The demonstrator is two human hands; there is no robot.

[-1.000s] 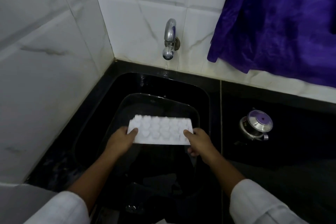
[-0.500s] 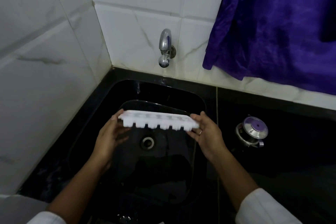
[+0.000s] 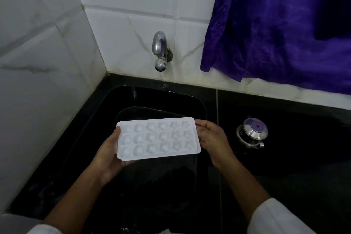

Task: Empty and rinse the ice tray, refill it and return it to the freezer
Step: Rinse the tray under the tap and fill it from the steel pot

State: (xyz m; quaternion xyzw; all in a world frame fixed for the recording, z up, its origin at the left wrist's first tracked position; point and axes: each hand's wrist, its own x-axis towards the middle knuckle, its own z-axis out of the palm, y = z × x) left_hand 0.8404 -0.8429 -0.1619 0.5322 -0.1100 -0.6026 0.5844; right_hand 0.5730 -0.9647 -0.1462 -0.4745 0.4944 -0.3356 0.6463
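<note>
White tiled walls with grey veins (image 3: 38,62) meet in a corner and run out of view at the top and left. A crumpled purple cloth (image 3: 275,24) hangs over the right-hand tiles, cut off at the top and right; its hem lies just above the glossy black countertop (image 3: 294,167). The counter's near part is too dark to read. A black rectangular sink (image 3: 171,93) is sunk into the counter at the corner. Its floor is lost in shadow and its drain is hidden.

A white plastic ice tray with round and star-shaped moulds (image 3: 158,137) is held roughly level, open side up, above the sink. Whether the moulds hold anything cannot be told. The left hand (image 3: 108,156) grips the tray's left short end, thumb on the rim and fingers hidden below. The right hand (image 3: 212,142) grips the right short end above the sink's right rim, its fingertips tucked out of sight. Both white sleeves (image 3: 275,218) are cut by the bottom edge.

A small lidded steel pot with a purple knob (image 3: 251,133) stands on the counter near the right hand, not touching it. A chrome wall tap (image 3: 160,51) sits well beyond the tray's far edge, with open room between.
</note>
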